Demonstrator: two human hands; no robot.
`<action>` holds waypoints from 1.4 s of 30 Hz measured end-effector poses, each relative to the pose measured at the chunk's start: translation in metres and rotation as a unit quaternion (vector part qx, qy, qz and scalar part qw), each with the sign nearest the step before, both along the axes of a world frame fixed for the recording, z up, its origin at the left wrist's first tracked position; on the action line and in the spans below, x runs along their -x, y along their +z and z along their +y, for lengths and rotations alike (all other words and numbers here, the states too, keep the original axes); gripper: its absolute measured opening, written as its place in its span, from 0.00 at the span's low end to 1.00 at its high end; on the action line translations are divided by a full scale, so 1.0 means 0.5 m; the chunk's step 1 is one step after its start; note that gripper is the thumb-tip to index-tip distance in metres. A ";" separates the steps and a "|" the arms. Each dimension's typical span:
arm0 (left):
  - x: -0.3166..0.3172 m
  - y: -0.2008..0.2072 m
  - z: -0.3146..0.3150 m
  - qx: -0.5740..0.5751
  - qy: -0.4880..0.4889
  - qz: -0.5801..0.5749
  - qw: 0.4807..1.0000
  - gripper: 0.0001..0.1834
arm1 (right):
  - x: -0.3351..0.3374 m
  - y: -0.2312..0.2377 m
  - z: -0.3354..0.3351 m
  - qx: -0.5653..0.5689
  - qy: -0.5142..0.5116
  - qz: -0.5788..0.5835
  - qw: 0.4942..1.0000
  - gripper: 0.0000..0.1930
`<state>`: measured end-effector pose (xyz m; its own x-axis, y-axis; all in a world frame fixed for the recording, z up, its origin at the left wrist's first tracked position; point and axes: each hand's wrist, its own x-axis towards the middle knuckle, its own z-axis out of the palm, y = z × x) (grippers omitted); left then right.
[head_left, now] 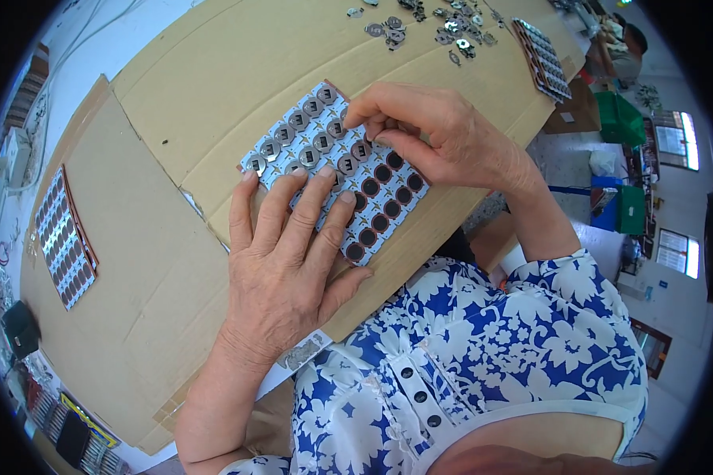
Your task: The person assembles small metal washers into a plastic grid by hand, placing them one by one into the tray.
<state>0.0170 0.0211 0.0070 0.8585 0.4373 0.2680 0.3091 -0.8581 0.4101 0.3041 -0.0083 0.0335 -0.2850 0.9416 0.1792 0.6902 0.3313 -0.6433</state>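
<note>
A sheet of small white circuit boards point(370, 255) lies at a slant on the cardboard in front of me. Round metal battery clips point(323, 142) sit in rows on its far part, while bare black circles point(392, 208) show along the near right rows. My left hand point(277, 273) rests on the sheet's left side, fingers spread and fingertips touching the clips. At the sheet's right edge, my right hand point(451, 138) has its index finger and thumb bent close over the clips. Whatever lies between those fingertips is hidden or too small to name.
Loose metal clips point(459, 32) are scattered at the far edge of the cardboard-covered table point(214, 71). A stack of circuit board sheets point(543, 59) stands at the far right, and another stack point(66, 237) lies at the left. Beyond the table are green crates point(619, 119) and another person point(627, 59).
</note>
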 end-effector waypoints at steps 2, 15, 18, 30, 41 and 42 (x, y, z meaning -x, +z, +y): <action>0.000 0.000 -0.001 -0.003 -0.004 -0.003 1.000 0.40 | -0.002 -0.005 -0.004 -0.005 -0.007 -0.007 1.000 0.10; 0.003 -0.001 0.001 0.001 0.000 -0.004 1.000 0.41 | 0.000 -0.009 0.009 -0.047 0.036 -0.045 0.997 0.14; 0.003 0.001 0.002 0.004 -0.001 -0.004 1.000 0.41 | 0.018 -0.014 -0.012 -0.060 -0.045 -0.035 0.997 0.15; 0.001 0.009 -0.004 -0.004 0.008 0.027 1.000 0.39 | 0.025 -0.046 -0.041 -0.102 -0.127 -0.046 0.985 0.04; 0.000 -0.005 0.003 -0.050 0.069 0.002 0.996 0.42 | -0.071 -0.082 0.082 -0.161 -0.247 -0.050 0.954 0.06; 0.000 -0.005 0.003 -0.048 0.070 0.003 0.996 0.42 | -0.084 -0.087 0.091 -0.190 -0.265 -0.102 0.940 0.06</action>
<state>0.0168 0.0228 0.0044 0.7923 0.5255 0.3098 0.4308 -0.8416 0.3258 0.3461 0.0373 -0.0101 0.1417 0.8400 0.5237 0.9194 0.0844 -0.3841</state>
